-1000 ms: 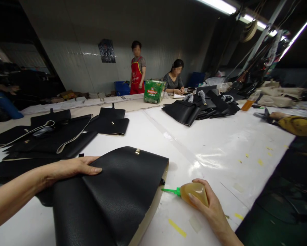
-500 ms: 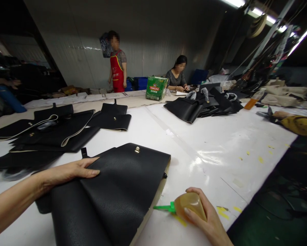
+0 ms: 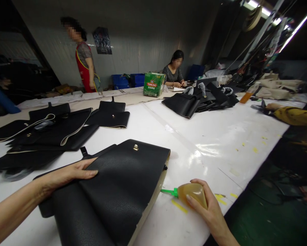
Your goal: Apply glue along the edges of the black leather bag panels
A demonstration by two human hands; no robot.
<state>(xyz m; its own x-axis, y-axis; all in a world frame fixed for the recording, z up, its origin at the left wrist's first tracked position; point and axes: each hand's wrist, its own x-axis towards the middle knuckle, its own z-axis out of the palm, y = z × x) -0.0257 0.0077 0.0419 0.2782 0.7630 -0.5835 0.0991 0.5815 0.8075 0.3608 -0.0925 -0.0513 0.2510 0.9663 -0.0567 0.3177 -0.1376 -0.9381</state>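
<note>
A folded black leather bag panel (image 3: 117, 184) with a small gold clasp lies on the white table (image 3: 194, 136) in front of me. My left hand (image 3: 66, 175) rests flat on its upper left part, fingers stretched out. My right hand (image 3: 207, 208) grips a squeeze bottle of amber glue (image 3: 190, 192). Its green nozzle points left at the panel's pale right edge.
More black leather pieces (image 3: 48, 131) lie at the left, and a pile of black bags (image 3: 199, 100) at the far right. A green carton (image 3: 153, 83) stands at the back. One person in a red apron (image 3: 83, 59) stands, another (image 3: 174, 71) sits. A yellow sleeve (image 3: 294, 115) reaches in at right.
The person in the red apron has walked left along the back. My right hand with the glue bottle dipped toward me, then came back near the panel's edge. My left hand stayed put.
</note>
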